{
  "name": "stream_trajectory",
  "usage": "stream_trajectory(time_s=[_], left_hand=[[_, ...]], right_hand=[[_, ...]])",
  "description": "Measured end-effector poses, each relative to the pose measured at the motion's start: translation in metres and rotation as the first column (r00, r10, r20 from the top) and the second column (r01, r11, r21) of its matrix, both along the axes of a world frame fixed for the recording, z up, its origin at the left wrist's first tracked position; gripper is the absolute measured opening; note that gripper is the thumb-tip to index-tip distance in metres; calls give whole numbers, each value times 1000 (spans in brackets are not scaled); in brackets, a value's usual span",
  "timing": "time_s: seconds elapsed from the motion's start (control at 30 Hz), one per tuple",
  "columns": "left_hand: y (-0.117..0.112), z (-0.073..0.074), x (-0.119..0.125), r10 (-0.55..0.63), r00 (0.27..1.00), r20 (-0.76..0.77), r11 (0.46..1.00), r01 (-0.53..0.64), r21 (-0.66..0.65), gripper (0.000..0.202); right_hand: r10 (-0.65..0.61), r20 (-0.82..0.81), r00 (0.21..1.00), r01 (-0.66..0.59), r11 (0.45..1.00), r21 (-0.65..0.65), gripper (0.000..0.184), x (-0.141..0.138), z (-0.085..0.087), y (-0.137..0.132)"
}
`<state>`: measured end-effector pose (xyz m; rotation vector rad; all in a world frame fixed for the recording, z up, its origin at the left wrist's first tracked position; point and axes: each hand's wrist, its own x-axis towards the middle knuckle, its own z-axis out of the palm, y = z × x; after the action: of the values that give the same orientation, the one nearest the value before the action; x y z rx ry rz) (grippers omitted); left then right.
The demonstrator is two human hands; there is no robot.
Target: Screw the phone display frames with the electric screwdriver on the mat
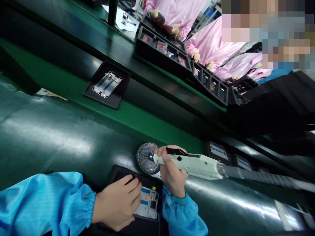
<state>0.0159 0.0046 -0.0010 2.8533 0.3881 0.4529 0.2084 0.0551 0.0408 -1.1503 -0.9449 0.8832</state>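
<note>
Under left hand, phone frame half-hidden.

pale green screwdriver, blue sleeves, green belt

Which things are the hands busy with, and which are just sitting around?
In use: left hand on the phone frame in its black tray; right hand gripping the screwdriver, tip at the round dish.
Lying about: second phone on the green belt; black racks; co-workers in pink.
</note>
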Motion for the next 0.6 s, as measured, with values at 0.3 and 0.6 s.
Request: stream_trajectory(time_s=[0.3,0.6], left_hand=[[1,0,2,1,1000,2,1000,-1,-17,55],[2,0,2,-16,1000,10,1000,16,-15,54]], right_hand=[[-115,-13,993,115,993,-33,20,11,34,-61],[-28,23,999,29,998,-48,22,-10,18,-84]])
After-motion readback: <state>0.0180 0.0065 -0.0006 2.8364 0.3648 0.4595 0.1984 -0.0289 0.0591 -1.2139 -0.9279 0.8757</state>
